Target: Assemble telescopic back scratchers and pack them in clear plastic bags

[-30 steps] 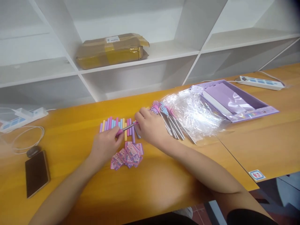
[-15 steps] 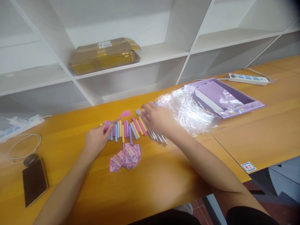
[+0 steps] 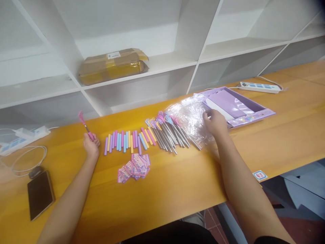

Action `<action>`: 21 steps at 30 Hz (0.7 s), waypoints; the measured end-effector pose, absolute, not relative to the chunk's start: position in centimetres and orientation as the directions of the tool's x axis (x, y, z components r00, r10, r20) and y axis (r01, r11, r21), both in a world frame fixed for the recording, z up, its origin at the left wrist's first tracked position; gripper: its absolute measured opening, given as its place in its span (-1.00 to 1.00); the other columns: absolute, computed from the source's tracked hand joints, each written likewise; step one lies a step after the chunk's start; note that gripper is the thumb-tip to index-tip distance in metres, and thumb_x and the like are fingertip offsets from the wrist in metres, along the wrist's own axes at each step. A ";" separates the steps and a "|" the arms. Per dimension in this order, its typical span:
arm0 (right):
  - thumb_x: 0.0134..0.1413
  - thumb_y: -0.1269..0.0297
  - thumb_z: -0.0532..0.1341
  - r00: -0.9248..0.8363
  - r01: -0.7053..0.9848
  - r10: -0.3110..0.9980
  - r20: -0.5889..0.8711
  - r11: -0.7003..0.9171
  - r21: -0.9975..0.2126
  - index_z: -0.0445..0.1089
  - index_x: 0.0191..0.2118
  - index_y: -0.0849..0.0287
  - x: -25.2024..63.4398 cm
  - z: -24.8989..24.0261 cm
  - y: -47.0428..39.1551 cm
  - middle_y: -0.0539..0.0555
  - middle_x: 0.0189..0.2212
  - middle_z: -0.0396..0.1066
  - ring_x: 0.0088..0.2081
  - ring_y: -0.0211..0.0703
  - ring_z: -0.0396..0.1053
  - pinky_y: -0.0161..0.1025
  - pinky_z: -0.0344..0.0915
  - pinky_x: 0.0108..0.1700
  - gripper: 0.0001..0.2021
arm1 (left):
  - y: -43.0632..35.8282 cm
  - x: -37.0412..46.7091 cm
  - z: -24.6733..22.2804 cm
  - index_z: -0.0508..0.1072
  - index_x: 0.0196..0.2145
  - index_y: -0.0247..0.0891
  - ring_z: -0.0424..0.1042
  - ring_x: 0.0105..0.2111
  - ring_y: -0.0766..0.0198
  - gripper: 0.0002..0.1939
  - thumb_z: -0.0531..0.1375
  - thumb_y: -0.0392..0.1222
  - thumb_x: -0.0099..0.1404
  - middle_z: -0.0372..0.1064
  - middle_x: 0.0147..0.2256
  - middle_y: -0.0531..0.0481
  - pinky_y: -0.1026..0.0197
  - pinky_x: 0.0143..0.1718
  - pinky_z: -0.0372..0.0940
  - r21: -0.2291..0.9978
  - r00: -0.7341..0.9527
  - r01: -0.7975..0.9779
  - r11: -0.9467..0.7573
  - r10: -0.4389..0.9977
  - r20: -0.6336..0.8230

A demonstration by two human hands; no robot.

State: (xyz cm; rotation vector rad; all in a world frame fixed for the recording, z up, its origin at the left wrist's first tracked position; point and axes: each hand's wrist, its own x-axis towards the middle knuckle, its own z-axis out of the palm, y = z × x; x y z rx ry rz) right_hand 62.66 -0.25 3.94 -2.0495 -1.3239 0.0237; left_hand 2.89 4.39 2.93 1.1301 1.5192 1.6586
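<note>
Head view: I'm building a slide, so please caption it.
Left hand holds a pink scratcher beside coloured sticks; right hand at the plastic.

Bright, soft light | glare on clear plastic (image 3: 186,112) | top-right corner dark

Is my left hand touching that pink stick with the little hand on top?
Touching: the head view shows the left hand gripping the pink stick near its lower end.
</note>
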 end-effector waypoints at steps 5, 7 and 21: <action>0.20 -0.23 0.32 0.417 0.876 0.872 0.257 -0.310 -0.370 0.38 0.23 0.27 60.8 4.1 -0.2 0.33 -0.06 0.60 -0.01 0.30 0.50 0.10 0.30 0.09 -0.29 | 4.4 3.0 2.3 0.20 -0.52 -0.12 -0.18 -0.72 0.38 -0.43 -0.01 0.31 0.50 -0.15 -0.68 0.22 0.28 -0.68 -0.21 0.987 -0.388 0.019 -0.159 0.909 0.154; 0.13 -0.20 0.39 0.389 0.901 0.880 0.272 -0.303 -0.309 0.33 0.26 0.27 60.1 3.9 -0.1 0.34 -0.07 0.60 0.01 0.32 0.49 0.12 0.29 0.10 -0.23 | 4.5 3.1 2.1 0.21 -0.54 -0.13 -0.19 -0.73 0.39 -0.42 0.01 0.30 0.50 -0.14 -0.69 0.21 0.28 -0.68 -0.22 0.987 -0.358 0.007 -0.158 0.922 0.150; 0.22 -0.06 0.34 0.549 0.519 0.611 0.571 0.287 -0.805 0.46 -0.22 0.08 57.9 9.5 -2.7 0.02 -0.38 0.46 -0.40 -0.17 0.34 -0.20 0.31 -0.33 -0.70 | 3.3 5.3 3.9 0.20 -0.24 -0.10 -0.09 -0.66 0.41 -0.68 0.22 0.12 0.45 0.03 -0.56 0.25 0.33 -0.63 -0.15 0.942 -0.456 -0.083 -0.325 0.853 0.254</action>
